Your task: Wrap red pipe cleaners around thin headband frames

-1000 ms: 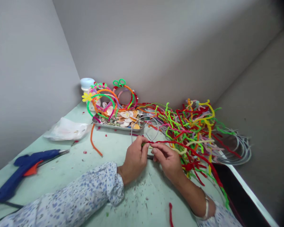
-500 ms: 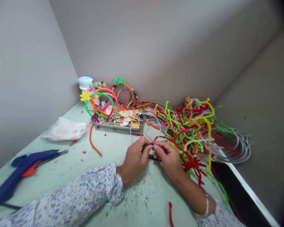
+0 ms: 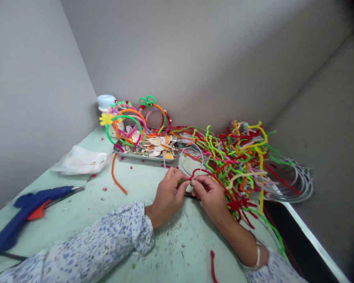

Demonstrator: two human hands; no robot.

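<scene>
My left hand (image 3: 168,198) pinches with thumb and forefinger at the end of a red pipe cleaner (image 3: 209,171). Close against it, my right hand (image 3: 211,198) pinches the same spot, fingertips nearly touching. A thin pale wire hoop (image 3: 203,157) rises from between the hands, and the red strand seems to meet it there; the fingers hide the join. From the pinch the strand runs right, toward the pile. A dark, narrow object (image 3: 191,195) lies partly hidden beneath my hands.
A metal tray (image 3: 146,158) holds shells and finished pipe-cleaner hoops. Heaped pipe cleaners (image 3: 238,157) lie right, beside coiled wire (image 3: 305,184). At left are a blue glue gun (image 3: 32,210) and plastic bag (image 3: 82,160). A black phone-like slab (image 3: 295,239) lies right; a lidded bottle (image 3: 106,103) stands behind.
The wire hoop has tilted slightly to the right. Both hands keep almost the same place and pinch.
</scene>
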